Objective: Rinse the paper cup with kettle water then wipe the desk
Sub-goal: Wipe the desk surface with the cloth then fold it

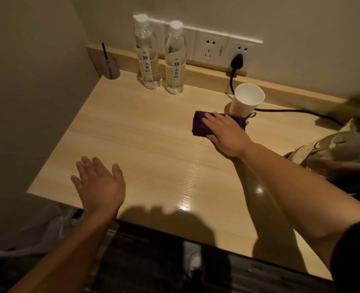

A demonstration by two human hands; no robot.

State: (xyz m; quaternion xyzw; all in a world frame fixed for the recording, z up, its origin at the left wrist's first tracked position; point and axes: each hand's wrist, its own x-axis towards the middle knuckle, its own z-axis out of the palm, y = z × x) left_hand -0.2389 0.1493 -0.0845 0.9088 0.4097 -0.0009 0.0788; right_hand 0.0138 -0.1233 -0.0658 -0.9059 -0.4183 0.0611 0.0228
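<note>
A white paper cup (pixel 246 100) stands upright near the back of the light wooden desk (pixel 145 144). Just in front of it lies a folded purple cloth (pixel 200 125), and my right hand (pixel 225 134) presses flat on that cloth with fingers spread over it. My left hand (pixel 100 182) hovers open above the desk's front left part, palm partly up, holding nothing. The steel kettle (pixel 339 153) sits at the right edge on its base.
Two clear water bottles (pixel 147 53) (pixel 175 60) stand at the back by the wall sockets (pixel 223 49). A black cable (pixel 291 111) runs from the plug to the kettle. A grey holder with a pen (pixel 111 67) stands back left. A lined bin (pixel 33 227) is below left.
</note>
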